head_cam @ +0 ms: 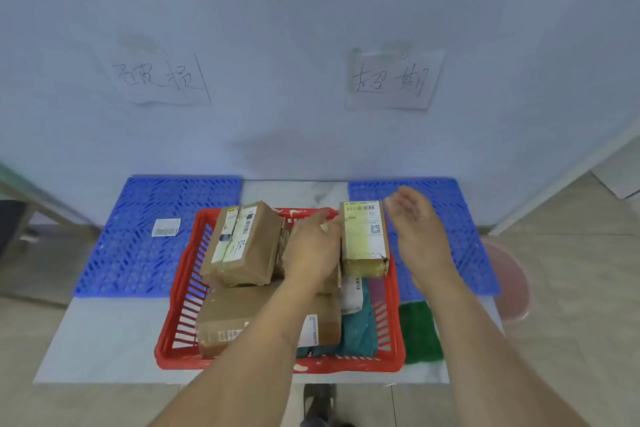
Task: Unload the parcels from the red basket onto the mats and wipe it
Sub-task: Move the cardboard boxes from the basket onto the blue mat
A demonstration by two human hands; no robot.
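Observation:
The red basket (277, 362) sits at the middle of the table and holds several parcels. A pale yellow box (363, 236) with a barcode label stands at its far right corner. A taped brown box (242, 243) lies on a larger brown box (242, 315), with a teal bag (360, 326) beside them. My left hand (313, 246) rests on the parcels, its thumb side against the yellow box's left face. My right hand (415, 236) is open, palm turned left, just right of that box and apart from it. Blue mats lie to the left (138, 253) and right (460, 218).
A green cloth (419, 333) lies on the table right of the basket. A small white label (166, 227) lies on the left mat. A pink bucket (512, 284) stands on the floor past the table's right edge. Two handwritten paper signs hang on the wall behind.

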